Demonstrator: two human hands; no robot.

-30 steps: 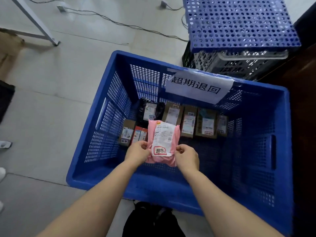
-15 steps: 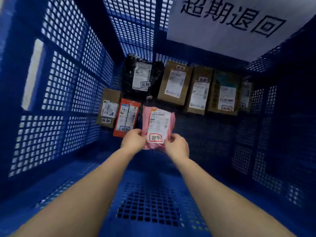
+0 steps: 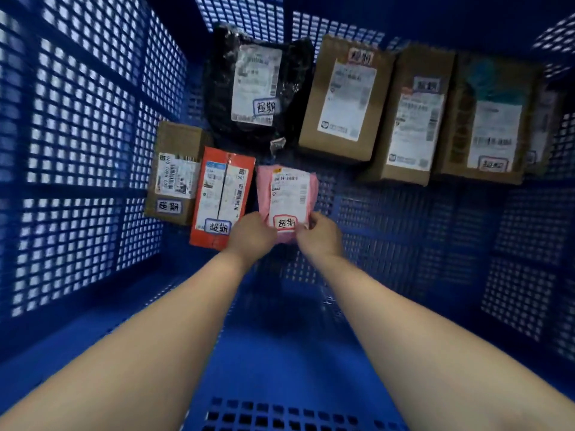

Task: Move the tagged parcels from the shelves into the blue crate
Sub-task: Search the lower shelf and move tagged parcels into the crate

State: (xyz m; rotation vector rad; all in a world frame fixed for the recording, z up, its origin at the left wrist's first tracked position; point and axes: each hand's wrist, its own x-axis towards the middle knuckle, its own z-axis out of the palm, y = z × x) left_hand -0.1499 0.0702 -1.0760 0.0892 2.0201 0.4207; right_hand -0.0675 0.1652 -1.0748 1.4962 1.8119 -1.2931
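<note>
The pink parcel (image 3: pixel 286 199) is gripped at its near end by both hands: its left corner is pinched by the left hand (image 3: pixel 252 234) and its right corner by the right hand (image 3: pixel 322 237). It is held label-up deep inside the blue crate (image 3: pixel 77 150), just beside the red parcel (image 3: pixel 222 197), with a black bag (image 3: pixel 258 85) and brown boxes (image 3: pixel 345 98) ranged behind; whether the crate floor is touched cannot be told

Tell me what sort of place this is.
Probably a parcel depot or courier pickup point. Inside a blue perforated plastic crate, brown cardboard boxes and a black plastic mailer bag carry shipping labels and handwritten tags; the left hand and right hand hold a pink plastic mailer.
</note>
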